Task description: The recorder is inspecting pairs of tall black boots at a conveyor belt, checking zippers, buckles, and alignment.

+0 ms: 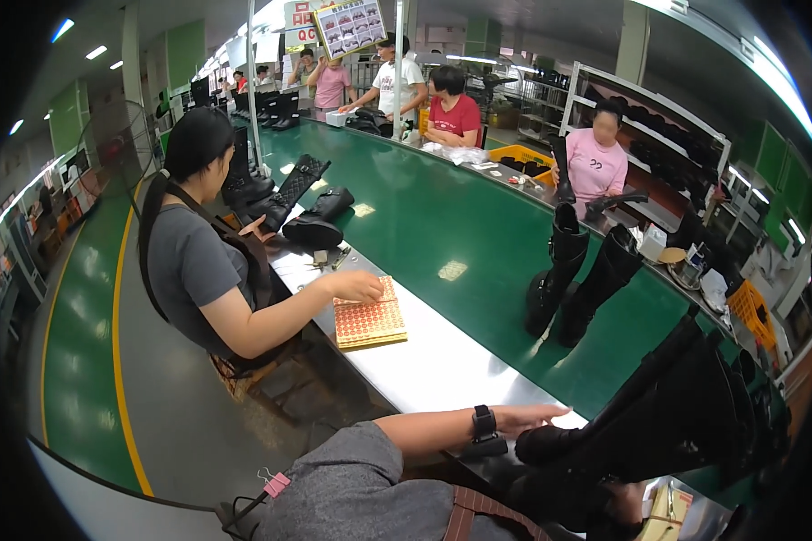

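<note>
My left hand (534,418) reaches in with its fingers stretched out, a black band around its wrist. Its fingers lie beside the toe of a tall black boot (641,388); whether they touch the leather I cannot tell. Another dark boot shape overlaps it closer to me, so the two are hard to separate. Low at the right, a bit of skin that looks like my right hand (629,503) shows next to the boots, its fingers mostly hidden. By it lies a bundle of yellowish paper (666,516).
A pair of tall black boots (559,270) stands on the green conveyor belt (424,212). At my left, a seated co-worker's hand (359,287) rests over a sheet of orange round stickers (370,320) on the metal ledge (451,370). More boots (311,230) lie beyond; other people sit across.
</note>
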`<state>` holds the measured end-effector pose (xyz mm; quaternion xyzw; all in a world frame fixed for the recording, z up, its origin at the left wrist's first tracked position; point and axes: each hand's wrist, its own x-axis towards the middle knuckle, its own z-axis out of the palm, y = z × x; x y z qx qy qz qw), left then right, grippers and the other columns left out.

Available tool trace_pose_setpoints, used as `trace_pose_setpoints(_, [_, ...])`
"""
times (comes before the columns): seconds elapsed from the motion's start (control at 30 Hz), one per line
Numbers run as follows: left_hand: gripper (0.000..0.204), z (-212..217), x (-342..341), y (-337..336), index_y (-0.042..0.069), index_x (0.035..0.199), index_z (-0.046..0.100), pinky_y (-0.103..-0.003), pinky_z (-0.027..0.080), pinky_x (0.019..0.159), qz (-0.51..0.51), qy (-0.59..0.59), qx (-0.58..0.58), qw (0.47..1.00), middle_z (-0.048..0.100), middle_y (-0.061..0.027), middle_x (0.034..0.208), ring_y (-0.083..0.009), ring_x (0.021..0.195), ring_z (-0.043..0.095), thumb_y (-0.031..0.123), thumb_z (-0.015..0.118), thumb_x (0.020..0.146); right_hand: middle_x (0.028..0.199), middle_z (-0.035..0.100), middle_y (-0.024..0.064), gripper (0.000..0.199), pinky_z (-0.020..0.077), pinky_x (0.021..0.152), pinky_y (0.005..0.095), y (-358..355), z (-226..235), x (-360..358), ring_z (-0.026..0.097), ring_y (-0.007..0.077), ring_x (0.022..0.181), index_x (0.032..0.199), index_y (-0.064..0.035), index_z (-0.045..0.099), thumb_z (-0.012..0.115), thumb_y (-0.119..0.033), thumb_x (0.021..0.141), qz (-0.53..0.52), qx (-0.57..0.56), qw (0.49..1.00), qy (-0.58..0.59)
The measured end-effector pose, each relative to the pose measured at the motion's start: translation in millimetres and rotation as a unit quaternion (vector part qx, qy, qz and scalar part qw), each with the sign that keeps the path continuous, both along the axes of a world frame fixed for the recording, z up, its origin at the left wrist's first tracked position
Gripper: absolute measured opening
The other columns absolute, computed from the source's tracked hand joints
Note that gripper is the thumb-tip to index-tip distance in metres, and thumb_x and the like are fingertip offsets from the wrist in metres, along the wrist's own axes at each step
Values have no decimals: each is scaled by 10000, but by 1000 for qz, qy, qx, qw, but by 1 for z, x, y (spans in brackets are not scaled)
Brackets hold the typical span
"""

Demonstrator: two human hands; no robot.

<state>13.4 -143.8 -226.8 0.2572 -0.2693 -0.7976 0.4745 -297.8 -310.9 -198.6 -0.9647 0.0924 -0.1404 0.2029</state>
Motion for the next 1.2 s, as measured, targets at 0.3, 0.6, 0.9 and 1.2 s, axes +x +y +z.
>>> trace_pose_setpoints(0.3, [1160, 42, -40, -5, 9, 1472, 97, -349, 283, 1103, 313, -336, -277, 844, 335, -181, 1424, -236, 1332, 334, 319, 858, 654, 1240, 533, 152, 782, 420, 977, 349, 91, 53, 62, 545, 229, 1121, 1279, 42, 455, 837, -77, 606, -89, 368, 917, -125])
trace_pose_setpoints(0.6, [901, 37, -37, 2, 17, 1334, 328, -319, 374, 1011, 300, -317, -289, 852, 509, -101, 1216, -180, 1158, 477, 324, 853, 670, 1460, 290, 227, 926, 233, 1107, 491, 63, 194, 40, 286, 377, 1359, 1385, -42, 357, 718, -546, 697, -62, -147, 943, -292])
trace_pose_setpoints(0.9, [854, 42, -44, 21, 40, 1304, 377, -322, 348, 1025, 286, -342, -303, 842, 479, -103, 1209, -207, 1165, 455, 286, 857, 642, 1038, 528, 169, 659, 427, 777, 408, 85, 243, 12, 538, 321, 938, 992, -82, 591, 849, -401, 477, 12, -152, 983, -105])
trace_pose_setpoints(1.2, [880, 35, -33, 21, 13, 1346, 366, -334, 357, 1032, 269, -348, -235, 867, 503, -108, 1262, -200, 1191, 474, 142, 855, 627, 608, 615, 98, 327, 482, 576, 342, 84, 286, 67, 626, 274, 631, 691, -37, 679, 853, -304, 620, 59, -62, 992, 96])
